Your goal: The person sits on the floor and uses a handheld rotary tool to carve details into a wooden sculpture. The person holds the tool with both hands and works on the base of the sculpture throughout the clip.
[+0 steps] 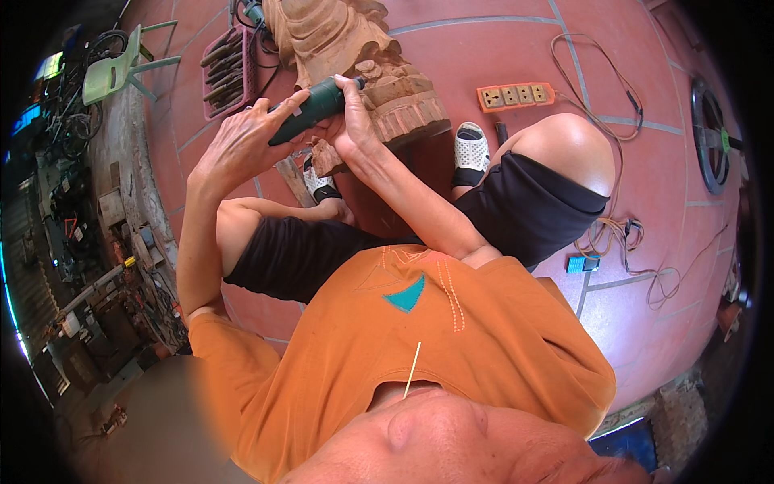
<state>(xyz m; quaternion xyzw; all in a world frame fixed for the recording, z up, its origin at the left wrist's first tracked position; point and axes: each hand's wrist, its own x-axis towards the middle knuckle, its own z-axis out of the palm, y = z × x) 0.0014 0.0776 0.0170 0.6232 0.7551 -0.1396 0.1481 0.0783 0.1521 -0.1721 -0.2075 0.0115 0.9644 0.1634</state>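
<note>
A dark green power tool with a cylindrical body (310,111), probably a grinder, is held at a slant in both hands. My left hand (246,139) grips its lower left end, with the fingers lying along the body. My right hand (351,123) is closed around the other end, thumb up along its side. Just beyond the tool lies a large brown carved wooden figure (326,40) with folds of drapery. Its chunky, ridged base (407,105) points toward me. The tool overlaps the carving in the picture; whether they touch, I cannot tell.
A pink plastic basket (247,60) of chisel-like tools stands at the far left, near a pale green chair (113,79). An orange power strip (516,97) lies right of the carving. Cords (621,230) and a small blue box (582,264) lie on the red tiles.
</note>
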